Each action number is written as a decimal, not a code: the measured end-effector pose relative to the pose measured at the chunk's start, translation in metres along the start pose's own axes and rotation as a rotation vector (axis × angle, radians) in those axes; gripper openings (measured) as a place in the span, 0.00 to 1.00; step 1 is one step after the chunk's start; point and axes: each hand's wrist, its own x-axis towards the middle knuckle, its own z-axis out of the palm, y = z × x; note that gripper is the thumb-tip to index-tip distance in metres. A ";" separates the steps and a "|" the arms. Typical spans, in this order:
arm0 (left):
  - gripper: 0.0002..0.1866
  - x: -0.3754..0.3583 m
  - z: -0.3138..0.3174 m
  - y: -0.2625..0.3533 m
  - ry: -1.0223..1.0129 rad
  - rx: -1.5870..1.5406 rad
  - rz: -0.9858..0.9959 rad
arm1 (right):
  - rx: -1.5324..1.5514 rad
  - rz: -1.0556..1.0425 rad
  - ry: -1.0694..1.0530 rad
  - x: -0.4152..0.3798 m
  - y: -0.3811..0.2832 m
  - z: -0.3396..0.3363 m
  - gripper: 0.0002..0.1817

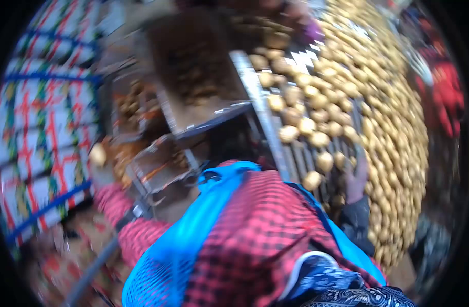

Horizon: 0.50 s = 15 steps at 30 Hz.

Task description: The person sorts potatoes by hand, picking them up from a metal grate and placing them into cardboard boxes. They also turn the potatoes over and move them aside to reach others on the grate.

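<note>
At the left, my left hand [99, 174] is smeared by motion, with a pale potato [98, 154] at its fingertips. It appears closed on that potato, above an open box of potatoes [121, 166]. My right hand [356, 176], in a greyish-purple glove, reaches among the potatoes on the right. Its fingers are too blurred to make out their grip. Loose potatoes [324, 161] lie beside it on a dark slatted surface [299, 162]. A dense mass of potatoes [393, 169] spreads out just past the right hand.
A large tray [193, 120] with potatoes stands ahead, beside a metal rail [260, 102]. Open boxes [160, 176] sit nearer me. Stacked printed cartons [40, 123] with blue straps line the left. A person's purple-gloved hand [312, 31] shows at the top; a red-clothed person [445, 94] is far right.
</note>
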 end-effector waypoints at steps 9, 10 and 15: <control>0.21 -0.067 0.179 -0.113 -0.279 0.958 0.587 | -0.085 -0.106 -0.212 -0.014 -0.022 0.061 0.34; 0.21 -0.101 0.228 -0.136 -0.526 0.968 0.613 | 0.119 0.003 -0.201 -0.011 -0.008 0.067 0.32; 0.25 -0.248 0.384 -0.192 -1.425 1.101 1.086 | 0.388 0.222 0.112 -0.019 0.003 0.043 0.26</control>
